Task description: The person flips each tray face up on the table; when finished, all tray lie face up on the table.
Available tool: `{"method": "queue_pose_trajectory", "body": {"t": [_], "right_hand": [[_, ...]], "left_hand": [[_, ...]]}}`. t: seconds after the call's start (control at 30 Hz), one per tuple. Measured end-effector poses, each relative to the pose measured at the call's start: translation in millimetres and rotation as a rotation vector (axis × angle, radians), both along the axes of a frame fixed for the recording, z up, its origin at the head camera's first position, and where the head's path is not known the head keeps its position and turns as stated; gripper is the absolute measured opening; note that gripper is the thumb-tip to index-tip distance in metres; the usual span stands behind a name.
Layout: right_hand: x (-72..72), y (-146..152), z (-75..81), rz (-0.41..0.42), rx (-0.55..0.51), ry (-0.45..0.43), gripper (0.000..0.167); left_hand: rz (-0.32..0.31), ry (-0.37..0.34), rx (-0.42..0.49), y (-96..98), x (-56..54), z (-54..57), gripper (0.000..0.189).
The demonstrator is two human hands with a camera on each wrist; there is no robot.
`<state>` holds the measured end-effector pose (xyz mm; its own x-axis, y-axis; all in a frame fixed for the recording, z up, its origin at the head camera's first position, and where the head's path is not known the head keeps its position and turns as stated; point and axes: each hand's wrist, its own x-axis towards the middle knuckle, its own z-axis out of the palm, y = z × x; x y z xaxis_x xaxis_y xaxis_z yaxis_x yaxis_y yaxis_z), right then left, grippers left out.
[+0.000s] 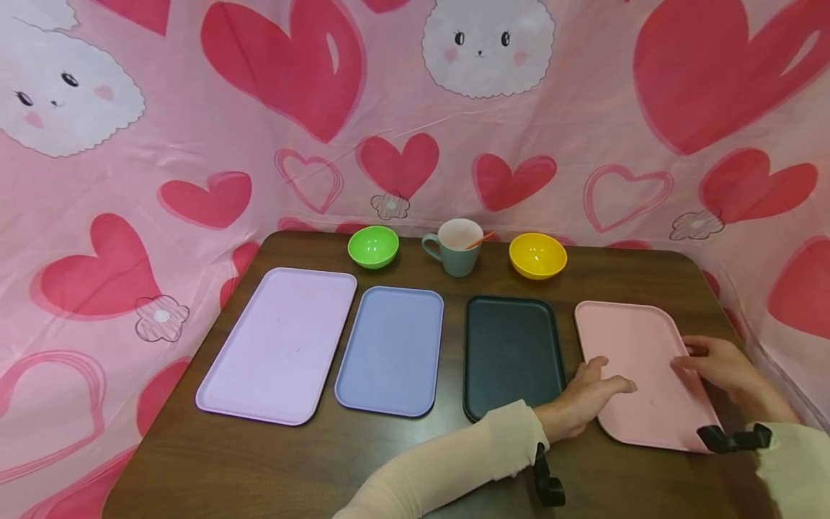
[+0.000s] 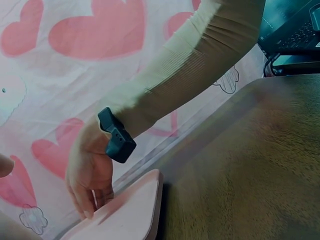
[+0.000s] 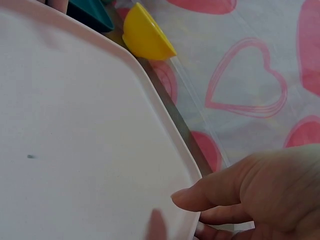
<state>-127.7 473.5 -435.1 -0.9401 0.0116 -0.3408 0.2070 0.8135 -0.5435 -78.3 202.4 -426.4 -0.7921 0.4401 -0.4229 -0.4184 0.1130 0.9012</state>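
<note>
A pink tray (image 1: 638, 360) lies at the right of the table, one hand at each long side. My left hand (image 1: 586, 396) holds its left rim, thumb reaching over the tray's surface; in the right wrist view, parts of its fingers show at the far rim. On the opposite side my right hand (image 1: 723, 364) grips the rim, thumb (image 3: 187, 199) on top and other fingers at the outer edge, partly hidden. A black tray (image 1: 512, 353) is just left of the left hand, its near right corner covered by the forearm.
Further left lie a blue tray (image 1: 392, 349) and a lilac tray (image 1: 279, 346). Along the back edge stand a green bowl (image 1: 373, 247), a grey-green mug (image 1: 459, 256) with an orange-handled utensil (image 1: 481, 240), and a yellow bowl (image 1: 538, 256). A heart-patterned cloth (image 1: 519, 122) hangs behind the wooden table (image 1: 246, 461).
</note>
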Motion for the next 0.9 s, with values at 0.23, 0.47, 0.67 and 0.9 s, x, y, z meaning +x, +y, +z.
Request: {"method": "queue_pose_trajectory", "body": {"t": [0.23,0.47,0.67,0.9], "right_hand": [[-0.6,-1.3,-1.8,0.007,-0.010,0.013,0.062],[-3.6,-1.7,-2.5,0.013,-0.005,0.000,0.064],[-2.1,-1.9,-1.5,0.009,0.031,0.054,0.062],[2.7,-11.4,9.1,0.030,0.128,0.180,0.066]], "left_hand": [[-0.053,-0.019,-0.028,-1.6,-2.1,1.5,0.067],[-0.087,-0.016,-0.071,-3.9,-3.5,2.3,0.070],[-0.118,0.044,-0.148,-9.9,-2.4,9.1,0.072],[-0.237,0.371,-0.316,-41.7,-7.9,27.2,0.069]]}}
